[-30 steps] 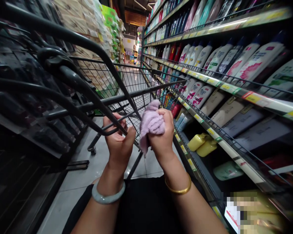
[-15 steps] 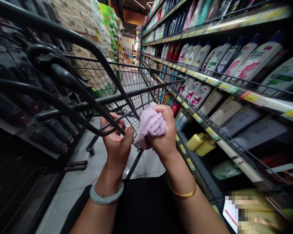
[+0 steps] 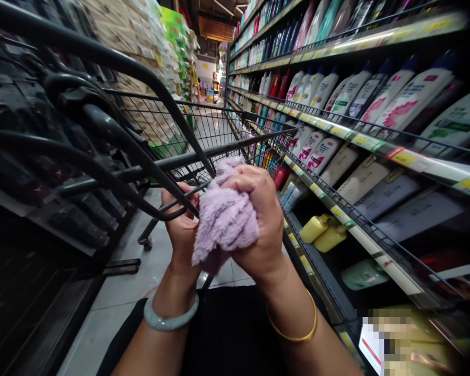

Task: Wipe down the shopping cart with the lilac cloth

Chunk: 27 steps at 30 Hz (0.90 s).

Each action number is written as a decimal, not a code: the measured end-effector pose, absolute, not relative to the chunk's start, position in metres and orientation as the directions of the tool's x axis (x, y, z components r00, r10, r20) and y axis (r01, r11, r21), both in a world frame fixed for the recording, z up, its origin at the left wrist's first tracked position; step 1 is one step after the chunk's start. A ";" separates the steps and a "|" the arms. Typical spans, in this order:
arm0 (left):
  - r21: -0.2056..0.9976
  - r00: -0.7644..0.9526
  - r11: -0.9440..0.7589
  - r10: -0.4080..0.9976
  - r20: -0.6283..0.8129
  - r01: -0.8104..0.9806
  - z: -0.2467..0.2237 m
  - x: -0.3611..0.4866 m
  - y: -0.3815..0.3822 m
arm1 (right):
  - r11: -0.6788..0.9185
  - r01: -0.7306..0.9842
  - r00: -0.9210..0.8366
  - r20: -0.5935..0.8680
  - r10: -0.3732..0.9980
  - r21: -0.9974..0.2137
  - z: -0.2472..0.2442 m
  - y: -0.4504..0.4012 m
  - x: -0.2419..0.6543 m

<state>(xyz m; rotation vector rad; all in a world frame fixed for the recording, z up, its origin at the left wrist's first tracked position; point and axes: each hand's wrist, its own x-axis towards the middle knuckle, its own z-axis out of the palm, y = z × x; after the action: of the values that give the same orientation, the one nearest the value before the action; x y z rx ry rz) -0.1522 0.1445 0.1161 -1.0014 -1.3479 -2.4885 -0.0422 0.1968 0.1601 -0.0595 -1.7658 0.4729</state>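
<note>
A lilac fluffy cloth point(image 3: 229, 222) is bunched up in my right hand point(image 3: 265, 230), whose fingers are closed around it. My left hand point(image 3: 179, 232) is wrapped round a lower bar at the handle end of a dark grey shopping cart point(image 3: 149, 78). The cloth lies in front of my left thumb and hides it, along with part of the bar there. One end of the cloth sticks up above my right knuckles, against the cart's frame. Whether the cloth touches the bar, I cannot tell.
On the right, shelves point(image 3: 379, 149) hold rows of shampoo bottles point(image 3: 403, 102), boxes and yellow bottles point(image 3: 329, 232). Stacked packs point(image 3: 135, 34) line the left side of the aisle. A cart wheel point(image 3: 145, 242) rests on the tiled floor point(image 3: 113, 297).
My right hand has moved the cloth left and nearer to me, so it now covers my left thumb. My left hand stays on the bar, and the cart has not visibly moved.
</note>
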 end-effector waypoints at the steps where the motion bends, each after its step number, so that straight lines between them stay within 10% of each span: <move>1: 0.694 -0.773 -0.594 0.179 0.608 0.408 0.116 -0.152 0.145 | 0.932 -0.190 -0.245 0.934 0.259 -0.308 0.159 0.197 -0.043; 8: 0.678 -0.710 -0.578 0.224 0.667 0.454 0.113 -0.153 0.142 | 0.798 0.041 -0.073 0.795 0.602 -0.601 0.107 0.244 -0.064; 14: 0.654 -0.685 -0.571 0.206 0.699 0.496 0.108 -0.156 0.143 | 0.929 -0.115 -0.169 0.929 0.330 -0.351 0.124 0.221 -0.059; 20: 0.657 -0.676 -0.565 0.222 0.703 0.499 0.104 -0.156 0.141 | 0.718 0.032 -0.123 0.711 0.693 -0.695 0.097 0.242 -0.067; 27: 0.578 -0.671 -0.691 0.181 0.719 0.433 0.110 -0.151 0.146 | 0.770 -0.087 -0.177 0.770 0.613 -0.633 0.099 0.238 -0.067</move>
<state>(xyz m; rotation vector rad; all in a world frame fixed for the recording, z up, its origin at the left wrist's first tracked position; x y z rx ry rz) -0.1505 0.1464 0.1102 -1.1947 -1.1556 -2.4849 -0.0672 0.2379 0.0994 -0.4253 -1.6412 0.6566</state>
